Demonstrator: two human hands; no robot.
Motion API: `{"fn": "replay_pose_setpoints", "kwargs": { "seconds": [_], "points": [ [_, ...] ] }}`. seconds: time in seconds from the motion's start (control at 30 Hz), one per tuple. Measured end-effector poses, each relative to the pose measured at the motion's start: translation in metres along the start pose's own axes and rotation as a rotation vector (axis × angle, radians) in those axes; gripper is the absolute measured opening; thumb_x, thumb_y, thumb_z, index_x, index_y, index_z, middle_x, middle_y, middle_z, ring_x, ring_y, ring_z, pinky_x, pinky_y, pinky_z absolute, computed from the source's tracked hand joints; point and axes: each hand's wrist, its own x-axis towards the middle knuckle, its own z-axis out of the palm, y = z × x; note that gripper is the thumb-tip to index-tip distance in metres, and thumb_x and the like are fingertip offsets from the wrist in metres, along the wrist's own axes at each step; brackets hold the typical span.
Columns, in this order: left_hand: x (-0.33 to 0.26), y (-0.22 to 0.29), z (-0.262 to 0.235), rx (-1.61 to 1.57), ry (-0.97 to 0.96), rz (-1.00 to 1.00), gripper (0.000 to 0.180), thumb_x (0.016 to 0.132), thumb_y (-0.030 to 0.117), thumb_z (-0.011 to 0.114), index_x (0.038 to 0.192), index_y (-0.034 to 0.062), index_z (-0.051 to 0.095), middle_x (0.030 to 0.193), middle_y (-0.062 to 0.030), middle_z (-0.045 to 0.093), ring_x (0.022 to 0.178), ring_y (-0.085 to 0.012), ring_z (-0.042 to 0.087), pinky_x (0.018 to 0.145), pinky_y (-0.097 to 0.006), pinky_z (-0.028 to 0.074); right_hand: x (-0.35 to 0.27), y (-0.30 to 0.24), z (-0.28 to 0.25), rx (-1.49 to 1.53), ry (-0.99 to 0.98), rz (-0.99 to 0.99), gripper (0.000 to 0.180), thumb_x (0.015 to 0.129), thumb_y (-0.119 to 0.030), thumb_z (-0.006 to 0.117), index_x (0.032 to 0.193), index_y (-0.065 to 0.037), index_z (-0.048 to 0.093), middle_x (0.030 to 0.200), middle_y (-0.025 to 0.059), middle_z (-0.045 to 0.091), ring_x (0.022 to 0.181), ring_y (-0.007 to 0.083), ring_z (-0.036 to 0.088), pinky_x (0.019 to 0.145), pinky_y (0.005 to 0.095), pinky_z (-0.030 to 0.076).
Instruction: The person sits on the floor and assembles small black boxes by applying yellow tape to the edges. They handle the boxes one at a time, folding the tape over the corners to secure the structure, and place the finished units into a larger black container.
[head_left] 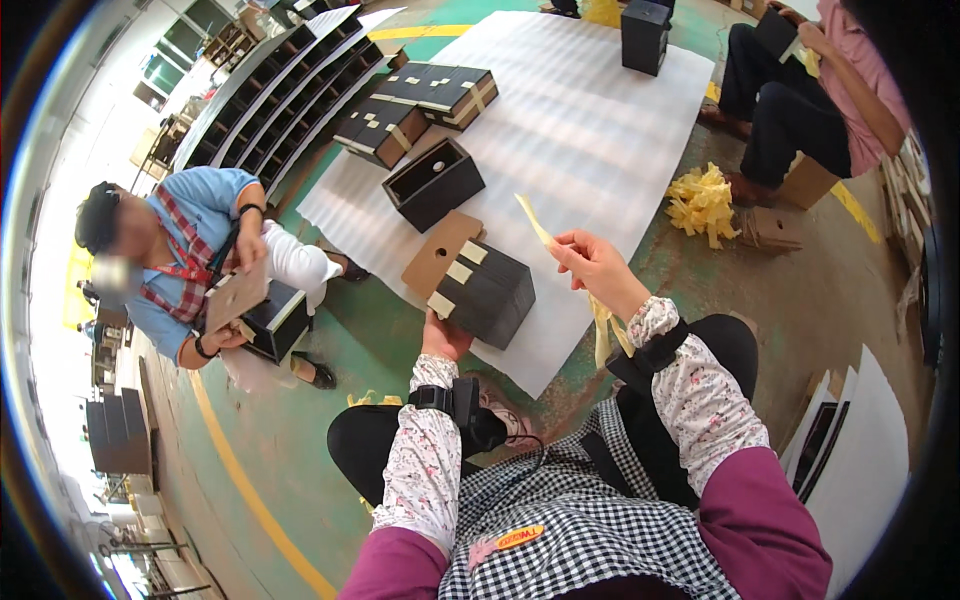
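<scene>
My left hand [447, 337] grips the near left side of a black box [500, 300], its fingers partly hidden under it. Pale tape pieces lie across the box's left edge, next to a brown cardboard sheet [437, 250] with a hole in it. To the right of the box, in the air, my right hand [600, 268] pinches a strip of yellowish tape [532, 215] that sticks up from its fingers. More of the same tape [602, 325] hangs below that hand, near the wrist.
An open black box [435, 190] and several taped black boxes [420, 100] stand on the white foam sheet [570, 100]. At the left a co-worker [190, 250] holds a board over a box; another [830, 90] sits at the far right. Crumpled yellow tape [703, 203] lies on the floor.
</scene>
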Motion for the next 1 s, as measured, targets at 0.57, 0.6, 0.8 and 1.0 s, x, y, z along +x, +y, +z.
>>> {"fn": "replay_pose_setpoints", "kwargs": {
  "seconds": [0.57,0.6,0.8,1.0],
  "points": [
    [-0.037,0.054,0.075,1.269,-0.348,0.018,0.041,0.085,0.037,0.061,0.105,0.0008,0.059,0.091,-0.0026,0.063,0.078,-0.0105,0.058,0.072,-0.026,0.047,0.004,0.006,0.009,0.025,-0.007,0.021,0.030,0.089,-0.029,0.055,0.102,-0.002,0.057,0.074,0.0020,0.056,0.058,0.0070,0.050,0.055,0.0219,0.044],
    [-0.029,0.059,0.090,1.546,-0.395,0.028,0.046,0.083,0.040,0.062,0.106,0.0003,0.059,0.091,-0.0036,0.063,0.078,-0.0118,0.059,0.071,-0.026,0.047,0.005,0.008,0.010,0.014,-0.018,0.018,0.030,0.089,-0.029,0.055,0.102,-0.002,0.057,0.075,0.0020,0.056,0.058,0.0070,0.050,0.055,0.0218,0.044],
    [-0.017,0.039,0.162,2.340,-0.611,0.252,0.065,0.070,0.055,0.067,0.106,0.0014,0.061,0.087,-0.0134,0.065,0.083,-0.0290,0.062,0.075,-0.033,0.048,0.007,0.011,0.011,0.022,-0.033,-0.011,0.029,0.089,-0.028,0.055,0.101,-0.001,0.057,0.075,0.0015,0.056,0.058,0.0068,0.050,0.054,0.0214,0.044],
    [0.001,0.013,0.144,2.436,-0.455,0.778,0.070,0.076,0.054,0.061,0.129,0.0106,0.044,0.134,-0.0116,0.042,0.132,-0.0266,0.027,0.106,-0.055,0.009,0.004,0.011,0.009,0.027,-0.039,-0.032,0.028,0.090,-0.026,0.053,0.101,-0.001,0.057,0.075,0.0010,0.056,0.058,0.0062,0.050,0.054,0.0211,0.044]
  ]
}}
